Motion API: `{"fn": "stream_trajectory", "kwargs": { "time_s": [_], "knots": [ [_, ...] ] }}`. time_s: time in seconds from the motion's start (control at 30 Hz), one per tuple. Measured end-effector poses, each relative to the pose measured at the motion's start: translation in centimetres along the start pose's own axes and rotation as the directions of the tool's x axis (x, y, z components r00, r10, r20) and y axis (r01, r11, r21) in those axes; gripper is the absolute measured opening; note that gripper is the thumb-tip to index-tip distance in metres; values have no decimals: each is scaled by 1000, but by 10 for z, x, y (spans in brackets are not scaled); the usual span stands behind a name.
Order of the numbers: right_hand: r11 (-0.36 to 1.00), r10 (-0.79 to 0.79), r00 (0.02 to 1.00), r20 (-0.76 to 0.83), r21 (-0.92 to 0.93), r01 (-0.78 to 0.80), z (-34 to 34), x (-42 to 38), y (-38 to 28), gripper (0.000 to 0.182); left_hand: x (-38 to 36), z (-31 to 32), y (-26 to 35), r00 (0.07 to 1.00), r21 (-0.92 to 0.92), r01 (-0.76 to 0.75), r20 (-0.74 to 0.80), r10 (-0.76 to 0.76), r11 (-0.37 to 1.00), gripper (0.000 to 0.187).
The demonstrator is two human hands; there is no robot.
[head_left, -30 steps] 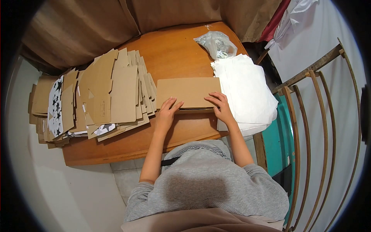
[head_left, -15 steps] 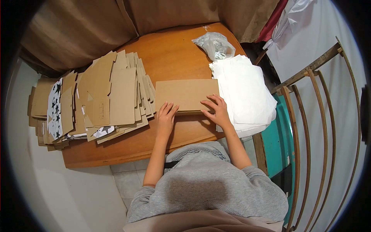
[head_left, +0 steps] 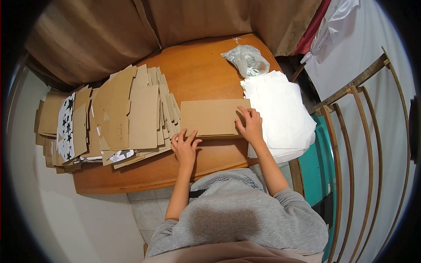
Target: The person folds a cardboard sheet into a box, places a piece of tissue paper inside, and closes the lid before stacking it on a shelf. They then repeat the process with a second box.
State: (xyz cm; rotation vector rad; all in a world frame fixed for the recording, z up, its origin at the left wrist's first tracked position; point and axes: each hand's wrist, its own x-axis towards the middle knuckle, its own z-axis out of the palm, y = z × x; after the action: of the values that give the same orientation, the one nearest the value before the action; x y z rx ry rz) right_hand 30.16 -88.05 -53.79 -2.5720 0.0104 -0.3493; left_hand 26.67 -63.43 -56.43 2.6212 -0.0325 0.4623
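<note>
Our left hand [head_left: 185, 149] and right hand [head_left: 252, 126], unclenched, touch the layered cardboard [head_left: 210, 115], already lying flat, beside a brown pile [head_left: 142, 116].

Moderate indoor light, apparently overhead. Soft shadow by cardboard [head_left: 212, 117] on table [head_left: 197, 79]. Paper [head_left: 285, 116] nearly washed out. Fisheye bends edges, corners black.

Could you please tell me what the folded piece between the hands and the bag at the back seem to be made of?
The folded piece looks like matte brown cardboard, judging by its flat tan face and stiff straight edges. The bag seems thin, slightly glossy plastic, being translucent and crinkled.
</note>
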Motion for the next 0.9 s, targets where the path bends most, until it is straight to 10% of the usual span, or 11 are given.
{"fn": "stream_trajectory", "kwargs": {
  "time_s": [0.1,0.43,0.7,0.83,0.9],
  "knots": [
    [983,-183,964,-195,-21,183,11,26,14,46,4,16,-13,996,-201,-73,-66,61,977,33],
    [1000,14,999,-31,24,-13,28,24,17,61,56,19,-26,987,-248,-162,-65,150,955,31],
    [990,135,985,108,-42,-131,17,42,9,74,19,38,-14,974,-365,153,-104,-204,919,50],
    [971,203,966,161,-162,-177,19,71,13,78,5,59,8,904,-783,275,13,-427,559,66],
    [970,233,934,272,-138,-202,22,75,13,74,3,68,14,743,-868,492,373,-556,74,72]
  ]
}}
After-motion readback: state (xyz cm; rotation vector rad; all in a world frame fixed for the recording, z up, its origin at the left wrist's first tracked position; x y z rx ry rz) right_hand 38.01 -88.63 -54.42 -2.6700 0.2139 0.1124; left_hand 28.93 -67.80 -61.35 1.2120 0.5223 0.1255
